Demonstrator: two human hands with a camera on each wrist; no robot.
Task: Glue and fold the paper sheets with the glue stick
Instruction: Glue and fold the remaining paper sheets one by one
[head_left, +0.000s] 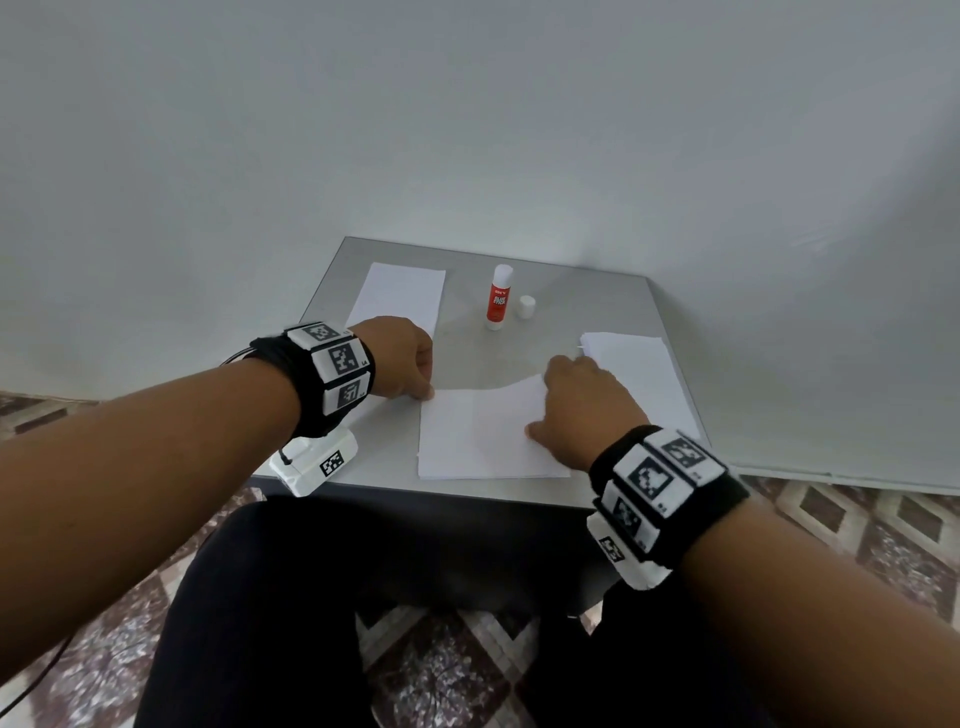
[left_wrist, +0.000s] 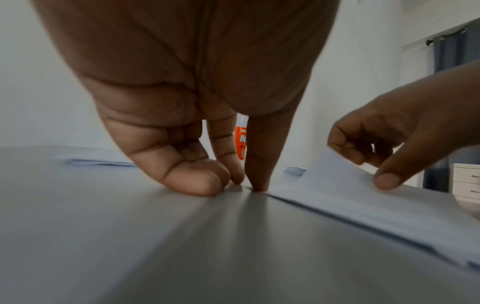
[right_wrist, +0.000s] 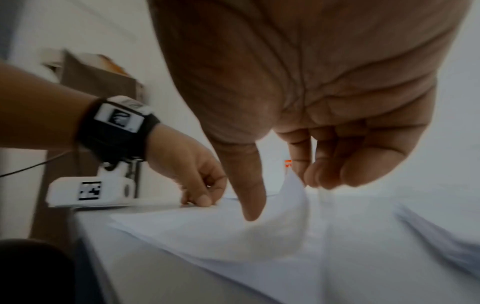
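Note:
A white paper sheet (head_left: 483, 441) lies at the front middle of the grey table (head_left: 571, 306). My left hand (head_left: 428, 389) pins its far-left corner, thumb and forefinger tips together on the corner (left_wrist: 246, 183), the other fingers curled. My right hand (head_left: 543, 397) pinches the sheet's far-right corner, which curls up off the table (left_wrist: 337, 174) between thumb and fingers (right_wrist: 283, 197). The orange-and-white glue stick (head_left: 500, 297) stands upright and uncapped at the back, its white cap (head_left: 526, 306) just to its right.
A folded white paper (head_left: 400, 296) lies at the back left, and a stack of white sheets (head_left: 639, 374) on the right. A pale wall closes the table's far and right sides. My knees sit under the near edge, over a tiled floor.

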